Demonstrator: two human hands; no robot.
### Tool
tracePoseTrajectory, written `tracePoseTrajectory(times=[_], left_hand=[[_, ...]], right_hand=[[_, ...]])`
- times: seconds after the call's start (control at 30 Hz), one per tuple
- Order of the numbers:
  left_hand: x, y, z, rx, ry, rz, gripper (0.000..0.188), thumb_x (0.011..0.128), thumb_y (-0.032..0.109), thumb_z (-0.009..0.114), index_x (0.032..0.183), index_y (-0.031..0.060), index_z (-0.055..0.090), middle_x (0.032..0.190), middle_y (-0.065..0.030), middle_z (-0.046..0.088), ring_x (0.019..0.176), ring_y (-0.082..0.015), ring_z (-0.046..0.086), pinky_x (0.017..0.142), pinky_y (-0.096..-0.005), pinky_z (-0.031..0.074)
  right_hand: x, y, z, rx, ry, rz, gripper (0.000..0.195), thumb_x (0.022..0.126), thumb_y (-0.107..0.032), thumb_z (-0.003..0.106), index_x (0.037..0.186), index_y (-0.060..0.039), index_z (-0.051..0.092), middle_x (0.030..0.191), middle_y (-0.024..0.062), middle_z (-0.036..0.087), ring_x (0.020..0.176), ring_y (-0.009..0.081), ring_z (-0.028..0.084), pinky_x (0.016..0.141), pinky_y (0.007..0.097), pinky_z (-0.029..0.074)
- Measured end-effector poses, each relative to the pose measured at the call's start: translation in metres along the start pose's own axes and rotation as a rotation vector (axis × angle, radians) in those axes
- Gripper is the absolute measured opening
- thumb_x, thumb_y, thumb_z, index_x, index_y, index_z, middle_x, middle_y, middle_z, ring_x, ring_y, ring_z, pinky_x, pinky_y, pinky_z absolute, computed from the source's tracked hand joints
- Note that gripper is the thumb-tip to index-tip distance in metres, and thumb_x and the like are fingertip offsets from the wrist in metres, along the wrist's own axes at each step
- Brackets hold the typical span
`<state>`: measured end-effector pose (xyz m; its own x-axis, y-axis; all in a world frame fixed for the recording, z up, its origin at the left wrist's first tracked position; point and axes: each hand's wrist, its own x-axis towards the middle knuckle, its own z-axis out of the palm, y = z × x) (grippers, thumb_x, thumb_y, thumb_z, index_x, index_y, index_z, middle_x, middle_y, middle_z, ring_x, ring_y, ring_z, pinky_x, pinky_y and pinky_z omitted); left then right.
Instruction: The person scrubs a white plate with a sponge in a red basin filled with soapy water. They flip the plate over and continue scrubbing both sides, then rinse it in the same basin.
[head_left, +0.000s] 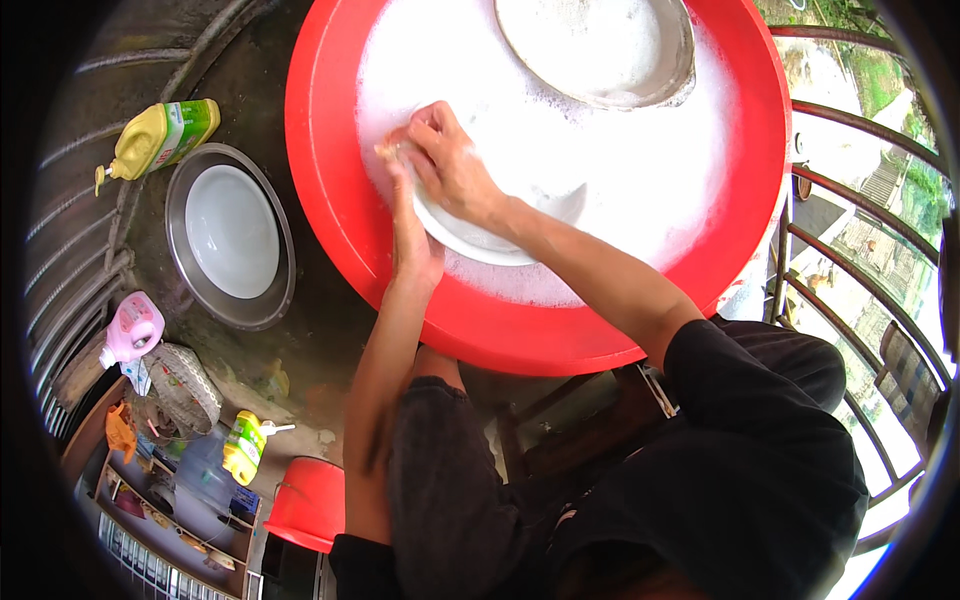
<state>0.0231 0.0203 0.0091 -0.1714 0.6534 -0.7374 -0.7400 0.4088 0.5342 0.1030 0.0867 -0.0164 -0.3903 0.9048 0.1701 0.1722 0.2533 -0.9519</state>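
A large red plastic tub (330, 172) before me holds white, foamy water. A white bowl (480, 247) is tilted in the suds near its front left side. My left hand (417, 240) grips the bowl's left edge from outside, the thumb pointing up. Bent over the same edge is my right hand (457, 169), its fingers curled around a small yellowish thing (387, 150), perhaps a scrubber; foam and fingers hide most of it. Further back, a round metal pan (675, 67) sits in the foam with suds inside.
Left of the tub, a steel basin (286, 289) holds a white bowl (232, 232). A yellow pump bottle (161, 139) lies beyond it. Nearer me are a pink jug (137, 322), a second yellow bottle (245, 446) and a red bucket (306, 499). Metal railings (870, 131) run along the right.
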Motion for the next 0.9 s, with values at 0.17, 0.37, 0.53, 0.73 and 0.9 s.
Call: tracePoseTrajectory(times=[0.17, 0.37, 0.53, 0.73, 0.9], left_hand=[[0.000, 0.000, 0.001, 0.004, -0.005, -0.075, 0.067, 0.096, 0.044, 0.054, 0.146, 0.0053, 0.033, 0.144, -0.0097, 0.044, 0.132, -0.0244, 0.043, 0.108, -0.0409, 0.035], [0.006, 0.000, -0.003, -0.019, -0.019, -0.089, 0.069, 0.098, 0.054, 0.044, 0.148, 0.0076, 0.031, 0.146, -0.0102, 0.042, 0.133, -0.0252, 0.042, 0.107, -0.0417, 0.037], [0.010, 0.003, -0.009, -0.035, -0.047, -0.092, 0.071, 0.097, 0.057, 0.042, 0.149, 0.0102, 0.030, 0.148, -0.0093, 0.039, 0.135, -0.0249, 0.040, 0.109, -0.0413, 0.035], [0.006, 0.002, -0.010, -0.046, -0.009, -0.112, 0.073, 0.095, 0.055, 0.049, 0.148, 0.0076, 0.031, 0.145, -0.0098, 0.042, 0.133, -0.0230, 0.042, 0.109, -0.0377, 0.035], [0.008, 0.002, -0.012, -0.083, -0.043, -0.109, 0.073, 0.096, 0.056, 0.047, 0.148, 0.0079, 0.030, 0.146, -0.0094, 0.042, 0.133, -0.0230, 0.042, 0.108, -0.0383, 0.036]], right_hand=[[0.036, 0.052, -0.007, -0.384, 0.095, 0.075, 0.013, 0.089, -0.011, 0.062, 0.100, -0.0055, 0.061, 0.105, 0.0181, 0.047, 0.085, 0.0370, 0.058, 0.076, 0.0418, 0.052], [0.020, 0.054, -0.010, -0.249, 0.116, 0.190, 0.022, 0.087, -0.004, 0.064, 0.107, -0.0054, 0.056, 0.106, 0.0181, 0.048, 0.088, 0.0356, 0.059, 0.075, 0.0406, 0.051], [0.001, 0.020, -0.004, -0.008, -0.165, 0.209, 0.021, 0.081, -0.003, 0.065, 0.102, -0.0048, 0.060, 0.099, 0.0157, 0.053, 0.092, 0.0356, 0.059, 0.083, 0.0418, 0.049], [0.033, 0.027, -0.003, -0.239, 0.085, 0.182, 0.013, 0.080, -0.008, 0.066, 0.090, -0.0023, 0.061, 0.095, 0.0162, 0.056, 0.077, 0.0380, 0.062, 0.070, 0.0430, 0.053], [0.030, 0.027, -0.002, -0.212, -0.055, 0.154, 0.015, 0.082, -0.008, 0.067, 0.094, -0.0015, 0.063, 0.098, 0.0155, 0.057, 0.083, 0.0352, 0.063, 0.075, 0.0411, 0.052]])
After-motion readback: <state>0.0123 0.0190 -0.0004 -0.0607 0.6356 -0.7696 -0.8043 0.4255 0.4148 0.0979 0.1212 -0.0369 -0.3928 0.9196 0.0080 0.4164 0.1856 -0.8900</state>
